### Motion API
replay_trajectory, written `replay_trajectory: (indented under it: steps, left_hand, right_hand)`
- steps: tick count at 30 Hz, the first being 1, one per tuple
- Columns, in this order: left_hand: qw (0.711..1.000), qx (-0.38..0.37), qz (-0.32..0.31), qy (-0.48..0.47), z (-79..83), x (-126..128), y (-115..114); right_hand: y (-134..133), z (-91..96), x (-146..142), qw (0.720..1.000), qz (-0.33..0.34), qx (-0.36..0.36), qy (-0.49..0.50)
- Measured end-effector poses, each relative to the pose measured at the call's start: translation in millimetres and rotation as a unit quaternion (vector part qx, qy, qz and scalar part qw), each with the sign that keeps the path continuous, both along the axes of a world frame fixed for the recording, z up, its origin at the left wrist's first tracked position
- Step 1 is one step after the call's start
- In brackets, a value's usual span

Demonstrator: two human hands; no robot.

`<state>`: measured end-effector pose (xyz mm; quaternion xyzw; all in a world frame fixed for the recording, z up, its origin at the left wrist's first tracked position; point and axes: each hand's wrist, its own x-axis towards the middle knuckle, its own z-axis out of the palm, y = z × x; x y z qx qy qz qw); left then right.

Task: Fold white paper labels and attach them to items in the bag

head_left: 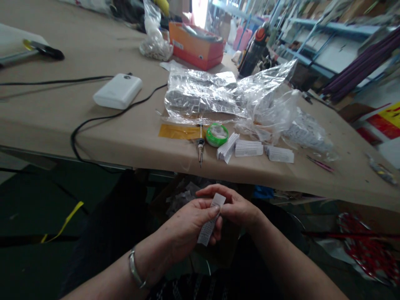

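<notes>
A narrow white printed label [206, 231] is pinched under the thumb of my left hand [190, 216], low in front of the table edge. My right hand [240, 208] meets it from the right, thumb and fingers closed at the label's upper edge; its fingertips are partly hidden. Beyond my hands, on the table edge, lie stacks of similar white labels [249, 148], one of them fanned out. Left of them sit a green round tin [217, 135] with whitish contents and a soldering-iron-like tool [200, 146], its metal tip pointing toward me.
Clear plastic bags [203, 93] spread over the table's middle, behind a strip of amber tape [178, 131]. A white power bank [118, 91] with a black cable lies left. An orange box [196, 46] stands behind. Pink tweezers [320, 163] rest right. Scraps fill a box [184, 196] below.
</notes>
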<state>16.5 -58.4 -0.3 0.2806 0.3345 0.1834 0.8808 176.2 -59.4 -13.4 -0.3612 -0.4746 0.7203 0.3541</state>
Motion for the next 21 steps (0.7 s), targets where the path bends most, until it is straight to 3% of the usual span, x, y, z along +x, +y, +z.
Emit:
replay_trajectory:
  steps: [2, 5, 7, 9, 17, 19, 21]
  left_hand:
    - [1.0, 0.002, 0.019, 0.002, 2.1, -1.4, 1.8]
    - [0.999, -0.004, 0.041, 0.006, 5.6, -3.8, 4.4]
    - [0.999, -0.009, 0.046, -0.001, 6.3, -4.8, 5.5]
    - [0.999, -0.011, 0.053, -0.003, 5.4, -5.3, 6.1]
    - [0.998, -0.001, 0.063, -0.001, 0.8, -6.8, 5.7]
    - [0.998, 0.003, 0.066, -0.001, 0.7, -7.4, 5.6]
    - [0.997, 0.006, 0.073, -0.007, 0.4, -8.2, 5.7]
  right_hand:
    - [-2.8, 5.4, -0.4, 0.986, -0.054, 0.113, -0.108]
    - [-7.4, 12.4, -0.4, 0.903, -0.135, 0.307, -0.267]
    - [-9.6, 15.4, -0.6, 0.854, -0.146, 0.368, -0.337]
    - [-10.6, 16.9, -1.5, 0.831, -0.142, 0.389, -0.372]
    - [-10.9, 15.0, -7.7, 0.819, -0.15, 0.396, -0.387]
    - [-10.5, 13.4, -9.0, 0.835, -0.152, 0.374, -0.373]
    - [-8.5, 11.8, -10.7, 0.87, -0.166, 0.32, -0.337]
